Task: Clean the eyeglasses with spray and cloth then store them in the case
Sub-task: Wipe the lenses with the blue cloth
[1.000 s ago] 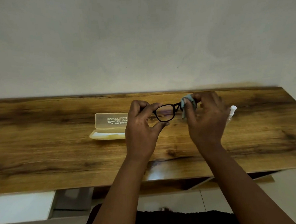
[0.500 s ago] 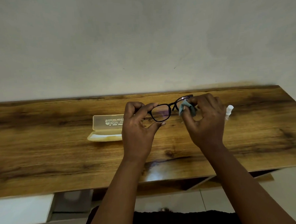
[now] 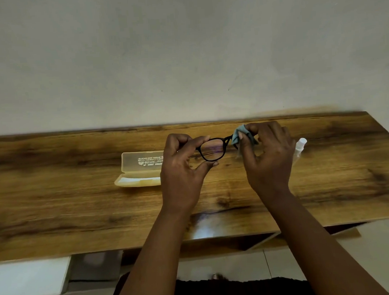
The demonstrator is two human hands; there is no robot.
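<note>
Wall (image 3: 184, 53): plain, pale grey-white, faintly marked; meets the desk's far edge
Desk (image 3: 56, 199): long, dark-streaked wood grain; glossy glare near front edge
Under desk: wooden shelf (image 3: 261, 243); white unit (image 3: 27, 280) at left
Floor (image 3: 229, 265): pale tiles

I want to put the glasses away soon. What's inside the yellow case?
The open case shows a pale lining in its tray and nothing else. Its right end is hidden behind the left hand, which holds the eyeglasses.

A wooden desk (image 3: 56, 199) against a plain grey wall (image 3: 183, 46) — pale floor (image 3: 217, 265) below.
</note>
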